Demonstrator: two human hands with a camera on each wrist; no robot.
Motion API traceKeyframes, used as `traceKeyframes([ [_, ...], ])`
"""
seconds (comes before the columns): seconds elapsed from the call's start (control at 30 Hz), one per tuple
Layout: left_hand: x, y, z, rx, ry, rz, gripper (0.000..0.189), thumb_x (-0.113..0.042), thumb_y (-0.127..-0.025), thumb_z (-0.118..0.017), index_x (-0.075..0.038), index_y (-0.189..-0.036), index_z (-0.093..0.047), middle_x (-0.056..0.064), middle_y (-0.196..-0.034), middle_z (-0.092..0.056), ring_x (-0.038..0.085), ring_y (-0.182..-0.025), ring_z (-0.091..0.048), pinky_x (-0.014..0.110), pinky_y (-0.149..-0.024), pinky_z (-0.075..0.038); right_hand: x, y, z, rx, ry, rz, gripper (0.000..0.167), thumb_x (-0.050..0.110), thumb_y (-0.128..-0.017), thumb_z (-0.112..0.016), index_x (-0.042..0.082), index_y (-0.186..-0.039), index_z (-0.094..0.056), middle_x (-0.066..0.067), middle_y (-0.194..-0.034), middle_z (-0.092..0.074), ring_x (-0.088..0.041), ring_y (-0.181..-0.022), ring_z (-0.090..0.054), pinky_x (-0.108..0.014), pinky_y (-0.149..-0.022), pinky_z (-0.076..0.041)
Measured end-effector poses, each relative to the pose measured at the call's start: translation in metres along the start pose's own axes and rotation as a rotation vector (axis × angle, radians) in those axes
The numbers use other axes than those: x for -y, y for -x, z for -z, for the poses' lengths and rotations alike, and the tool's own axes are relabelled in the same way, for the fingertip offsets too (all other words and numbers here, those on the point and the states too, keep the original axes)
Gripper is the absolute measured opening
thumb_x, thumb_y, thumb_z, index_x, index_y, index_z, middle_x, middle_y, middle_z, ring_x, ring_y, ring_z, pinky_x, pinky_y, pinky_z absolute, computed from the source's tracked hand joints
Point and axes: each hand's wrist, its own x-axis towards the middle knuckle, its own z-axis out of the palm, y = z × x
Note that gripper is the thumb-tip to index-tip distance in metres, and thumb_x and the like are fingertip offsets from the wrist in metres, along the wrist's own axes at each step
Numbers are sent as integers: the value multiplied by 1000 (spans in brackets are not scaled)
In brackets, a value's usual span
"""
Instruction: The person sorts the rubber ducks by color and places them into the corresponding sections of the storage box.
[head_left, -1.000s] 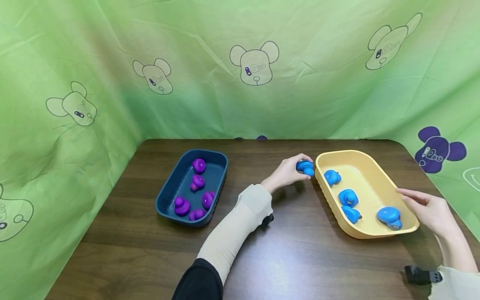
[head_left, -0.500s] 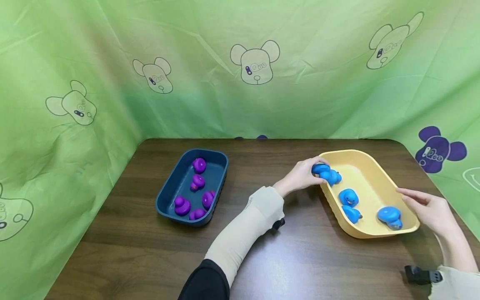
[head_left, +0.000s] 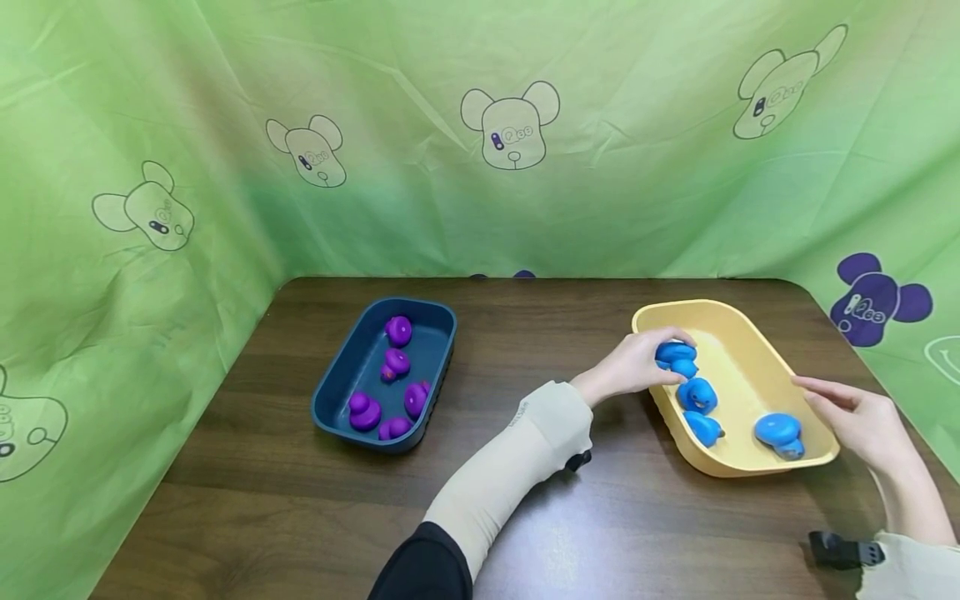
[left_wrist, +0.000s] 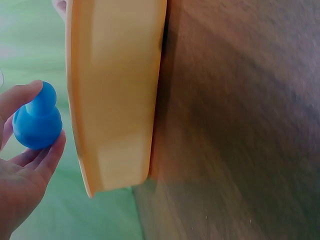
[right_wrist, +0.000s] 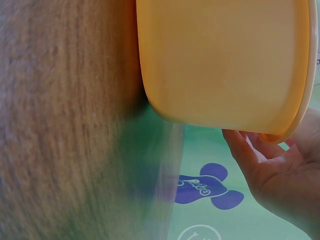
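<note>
My left hand point(head_left: 637, 360) holds a blue toy duck point(left_wrist: 39, 117) between thumb and fingers, over the left side of the yellow bin point(head_left: 750, 350). In the left wrist view the duck is above the bin's rim level. Below it in the bin lie several blue ducks, among them one duck point(head_left: 697, 395) with its face up, one duck point(head_left: 703, 429) by the near left wall and one duck point(head_left: 778, 433) at the near right. Another is at least partly hidden behind my left hand. My right hand point(head_left: 862, 417) grips the bin's right rim, fingers against the outer wall.
A dark blue bin point(head_left: 447, 350) with several purple toy ducks point(head_left: 364, 412) stands on the left of the brown wooden table point(head_left: 285, 500). Green printed cloth point(head_left: 390, 225) hangs behind the table and along its sides.
My left hand has moved right with the blue duck, from outside the yellow bin's left rim to over its inside. The right hand stays at the rim.
</note>
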Motion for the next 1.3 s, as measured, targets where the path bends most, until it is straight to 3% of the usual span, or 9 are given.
traceKeyframes([
  [0.23,-10,-4,-7,54,-9,-38,44,-23,-77,-69,-14,-116,-53,-6,-113,-55,-4,-101,-44,3,-86,-24,-16,-5,-3,-24,18,-49,38,42,-88,-48,29,-123,-54,45,-94,-40,16,-103,-31,-11,-78,-31],
  [0.4,-18,-6,-13,100,-8,-32,44,-24,-77,-69,-16,-117,-52,-8,-110,-55,-6,-93,-44,2,-82,-26,-11,-3,-3,-6,-7,-50,38,39,-89,-47,28,-125,-51,46,-89,-36,3,-117,-28,-31,-94,-29],
  [0.63,-29,-7,-23,133,-53,-29,44,-25,-77,-68,-19,-118,-52,-11,-109,-55,-8,-92,-44,1,-81,-26,-20,-8,-3,-11,31,-38,38,40,-89,-47,26,-124,-53,40,-102,-43,7,-111,-35,-19,-83,-34],
  [0.67,-30,-7,-24,135,-61,-32,44,-25,-77,-68,-19,-118,-52,-11,-110,-55,-8,-93,-44,2,-81,-26,-20,-8,-3,3,25,-39,40,39,-89,-47,23,-126,-52,31,-111,-47,-4,-118,-36,-28,-88,-35],
  [0.8,-34,-7,-29,171,-80,-27,45,-28,-78,-67,-20,-119,-51,-11,-112,-54,-7,-96,-45,2,-82,-26,-24,-10,-3,-2,56,-50,38,43,-89,-45,30,-123,-53,39,-104,-47,12,-104,-36,-18,-72,-37],
  [0.87,-35,-6,-31,194,-83,-34,45,-28,-78,-67,-20,-119,-50,-11,-113,-53,-7,-96,-44,2,-82,-26,-20,-9,-3,15,41,-52,41,41,-89,-45,24,-126,-51,28,-112,-50,-2,-113,-39,-27,-78,-39],
  [1.03,-38,-6,-37,230,-95,-73,46,-28,-78,-68,-19,-119,-50,-11,-112,-53,-7,-94,-43,2,-80,-26,-27,-13,-3,13,51,-37,41,40,-89,-47,22,-125,-53,25,-111,-51,-1,-109,-41,-21,-72,-37],
  [1.23,-43,-5,-43,255,-115,-52,45,-31,-77,-68,-23,-118,-51,-13,-110,-53,-8,-93,-43,2,-78,-27,-39,-18,-3,-5,85,-46,41,44,-88,-46,25,-124,-54,44,-94,-41,15,-95,-35,-14,-66,-35],
  [1.3,-45,-5,-44,262,-112,-51,45,-31,-77,-68,-24,-118,-51,-14,-110,-53,-9,-93,-43,2,-78,-27,-35,-16,-3,7,71,-43,42,42,-88,-46,22,-125,-53,36,-102,-46,7,-103,-39,-20,-72,-37],
])
